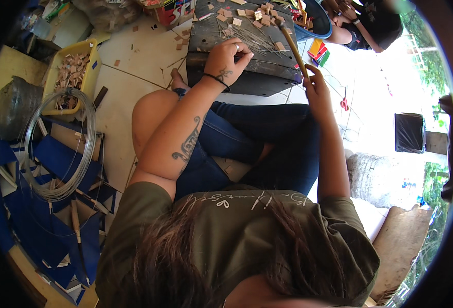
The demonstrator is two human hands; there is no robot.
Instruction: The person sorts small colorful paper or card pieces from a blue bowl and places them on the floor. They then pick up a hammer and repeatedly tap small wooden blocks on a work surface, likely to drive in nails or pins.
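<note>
My right hand [317,91] is closed round the lower end of a slim wooden-handled hammer [294,50]. Its small dark head points up and away, over the right side of a low dark work block [267,88]. Above the block's left part, my left hand [226,59] is closed with thumb and fingers pinched together; anything between them is too small to make out. Thin straight wires [260,43] lie across the block beside that hand. Small square wooden pieces [258,24] are scattered over its far part.
At left stand a yellow basket [96,56] of wooden pieces, a wire coil [30,120] and blue panels [57,154]. A blue tub [325,30] and red scissors [344,104] are at right. Another person [375,25] sits at the far right.
</note>
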